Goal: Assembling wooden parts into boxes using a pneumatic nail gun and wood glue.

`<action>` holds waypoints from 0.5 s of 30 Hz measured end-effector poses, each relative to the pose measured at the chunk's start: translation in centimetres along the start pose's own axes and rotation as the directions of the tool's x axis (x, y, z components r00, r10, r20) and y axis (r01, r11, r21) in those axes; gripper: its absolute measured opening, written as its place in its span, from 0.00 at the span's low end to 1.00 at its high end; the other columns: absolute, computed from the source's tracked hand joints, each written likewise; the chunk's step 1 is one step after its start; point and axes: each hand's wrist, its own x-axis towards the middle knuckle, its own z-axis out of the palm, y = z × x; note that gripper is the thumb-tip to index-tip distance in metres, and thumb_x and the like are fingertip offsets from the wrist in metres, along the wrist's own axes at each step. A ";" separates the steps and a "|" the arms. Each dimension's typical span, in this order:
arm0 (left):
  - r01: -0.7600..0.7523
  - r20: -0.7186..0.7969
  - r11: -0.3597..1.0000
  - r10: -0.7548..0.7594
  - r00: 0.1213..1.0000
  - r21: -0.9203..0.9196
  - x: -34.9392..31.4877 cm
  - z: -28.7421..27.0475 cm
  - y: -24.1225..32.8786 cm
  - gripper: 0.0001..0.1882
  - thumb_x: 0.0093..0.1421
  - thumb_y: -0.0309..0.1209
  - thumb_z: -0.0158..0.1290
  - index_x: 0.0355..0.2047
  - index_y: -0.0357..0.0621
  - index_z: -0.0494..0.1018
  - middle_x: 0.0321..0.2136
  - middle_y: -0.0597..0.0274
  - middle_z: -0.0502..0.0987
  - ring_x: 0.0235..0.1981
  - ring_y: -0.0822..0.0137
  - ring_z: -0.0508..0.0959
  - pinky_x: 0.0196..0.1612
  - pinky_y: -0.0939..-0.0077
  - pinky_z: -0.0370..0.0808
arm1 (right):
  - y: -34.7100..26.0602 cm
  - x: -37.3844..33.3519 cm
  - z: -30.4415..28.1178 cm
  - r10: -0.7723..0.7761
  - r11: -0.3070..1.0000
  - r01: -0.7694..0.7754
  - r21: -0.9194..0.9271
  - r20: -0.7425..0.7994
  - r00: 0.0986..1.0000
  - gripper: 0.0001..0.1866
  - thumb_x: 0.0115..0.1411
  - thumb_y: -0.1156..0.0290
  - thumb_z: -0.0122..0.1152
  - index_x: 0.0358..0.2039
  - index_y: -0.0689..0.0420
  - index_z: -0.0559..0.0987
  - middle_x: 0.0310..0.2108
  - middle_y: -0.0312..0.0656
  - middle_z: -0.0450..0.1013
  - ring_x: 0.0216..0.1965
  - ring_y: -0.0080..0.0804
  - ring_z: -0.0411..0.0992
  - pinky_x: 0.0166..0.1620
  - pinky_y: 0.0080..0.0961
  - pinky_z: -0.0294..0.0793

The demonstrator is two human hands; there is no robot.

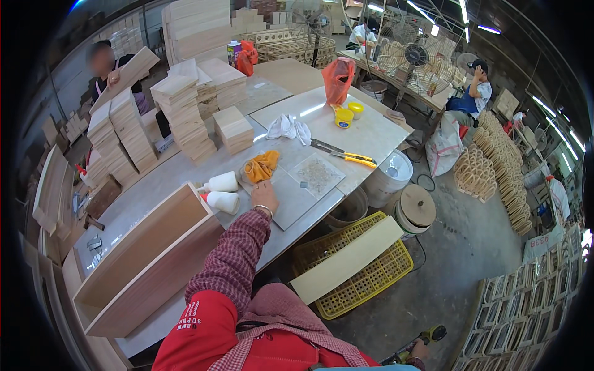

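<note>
My left hand (pixel 265 196) reaches over the worktable, its fingers curled against the near edge of a crumpled orange cloth (pixel 262 166); the fingertips are hidden. Just left of it, two white plastic bottles (pixel 224 182) lie on their sides by the end of a long open wooden box (pixel 154 260). A square patterned tile (pixel 314 175) lies to the right of the hand on a grey board (pixel 286 207). Low at the right, away from the table, my right hand (pixel 419 349) grips a dark and yellow-green power tool (pixel 437 333), partly cut off by the picture's edge.
Stacked wooden boards (pixel 182 114) line the table's far side, where a co-worker (pixel 105 68) holds a plank. A yellow-handled cutter (pixel 359 159), white cloth (pixel 288 128) and yellow tubs (pixel 344 117) lie farther right. Below the table edge are a yellow crate (pixel 396 263) and buckets (pixel 391 170).
</note>
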 end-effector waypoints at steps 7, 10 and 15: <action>0.032 -0.004 0.968 -0.035 0.999 -0.248 -1.6 0.1 -1.4 0.07 0.51 0.25 0.51 0.32 0.39 0.72 0.33 0.52 0.76 0.36 0.52 0.75 0.41 0.64 0.73 | -0.2 0.2 0.6 -0.031 0.996 0.025 0.082 0.074 0.997 0.08 0.47 0.73 0.54 0.22 0.67 0.72 0.12 0.42 0.66 0.10 0.32 0.64 0.16 0.25 0.69; 0.044 -0.007 0.933 -0.050 0.999 -0.356 -2.4 -0.3 -2.0 0.05 0.51 0.25 0.51 0.29 0.38 0.73 0.30 0.53 0.77 0.33 0.52 0.76 0.39 0.64 0.73 | -0.5 -0.4 0.7 -0.047 0.997 0.040 0.073 0.099 0.994 0.07 0.47 0.72 0.54 0.21 0.64 0.72 0.12 0.40 0.65 0.10 0.31 0.63 0.16 0.26 0.68; -0.039 -0.028 0.833 0.029 0.999 -0.551 -3.5 -0.6 -1.1 0.06 0.54 0.29 0.51 0.31 0.42 0.74 0.30 0.57 0.77 0.30 0.57 0.76 0.37 0.66 0.74 | -6.7 -6.0 2.1 -0.147 0.964 0.106 0.243 0.158 0.976 0.07 0.48 0.73 0.56 0.21 0.65 0.72 0.14 0.40 0.67 0.12 0.29 0.64 0.16 0.24 0.68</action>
